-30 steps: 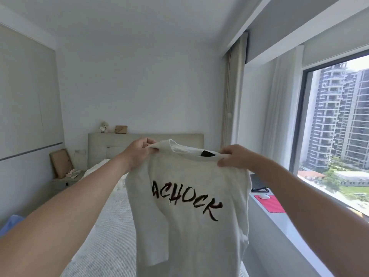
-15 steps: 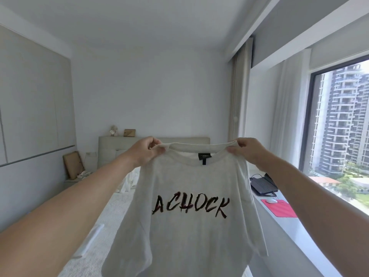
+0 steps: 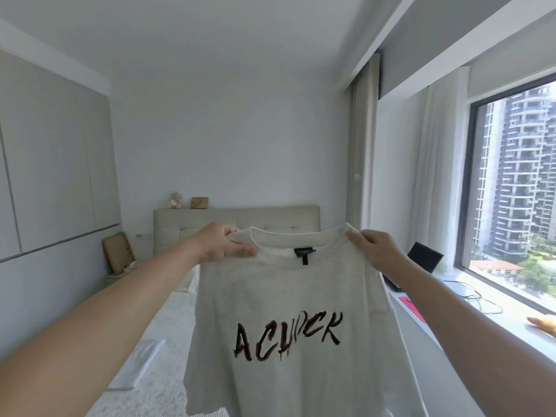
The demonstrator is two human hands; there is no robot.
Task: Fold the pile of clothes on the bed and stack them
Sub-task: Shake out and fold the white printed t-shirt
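Both hands, left hand [image 3: 224, 243] and right hand [image 3: 374, 251], now pinch the white printed T-shirt [image 3: 288, 320] spread wider by its shoulders, apparently ready for folding.

Two bare forearms stretch into view, no sleeves showing on either. The left hand [image 3: 221, 242] and right hand [image 3: 379, 253] carry no rings, watch, bands or gloves on wrists or fingers.
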